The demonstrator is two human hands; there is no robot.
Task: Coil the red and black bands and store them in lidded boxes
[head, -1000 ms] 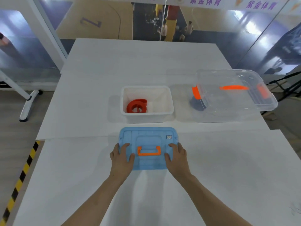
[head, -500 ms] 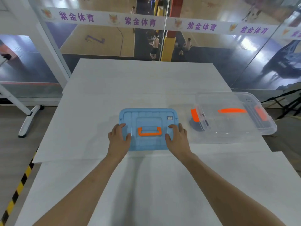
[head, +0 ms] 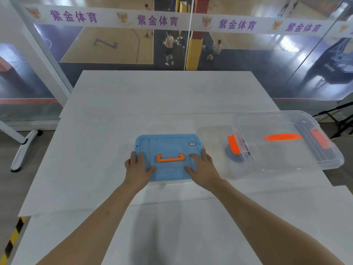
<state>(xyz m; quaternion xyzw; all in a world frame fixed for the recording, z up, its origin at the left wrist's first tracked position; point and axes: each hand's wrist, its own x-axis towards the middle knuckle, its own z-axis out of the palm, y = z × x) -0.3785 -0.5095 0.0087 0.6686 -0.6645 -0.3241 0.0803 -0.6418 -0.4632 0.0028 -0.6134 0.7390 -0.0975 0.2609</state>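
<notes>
Both hands lie flat with fingers nearly straight, the left hand (head: pixel 138 167) and right hand (head: pixel 202 167) pressing the ends of one blue lid (head: pixel 168 148). Its long axis and orange handle (head: pixel 170 158) run left-right, mid-table. One clear lidded box (head: pixel 286 150) sits beside it on the white table (head: pixel 172 92).

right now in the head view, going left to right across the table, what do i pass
left hand → orange handle of the blue lid → right hand → clear box
</notes>
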